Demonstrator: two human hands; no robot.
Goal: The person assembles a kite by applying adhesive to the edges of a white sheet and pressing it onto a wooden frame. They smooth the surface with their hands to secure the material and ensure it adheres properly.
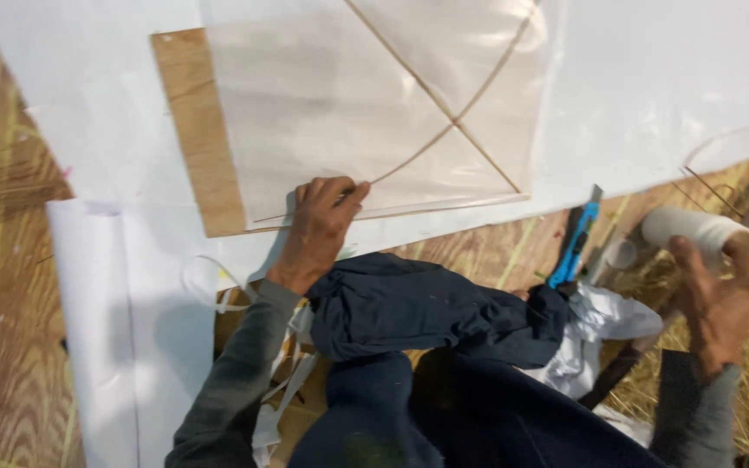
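Two thin sticks (454,121) cross under a translucent sheet (348,95) lying on the board (197,130); the assembly looks light, flimsy and tear-prone, so it is best held at the stick ends or bottom edge. The left hand (318,230) pinches the lower stick at the board's near edge, while the right hand (721,295), well right of the board, grasps a white spool (691,230). Open white paper (652,78) lies beyond the board; a blue knife (576,243) and dark cloth (426,308) crowd the near side.
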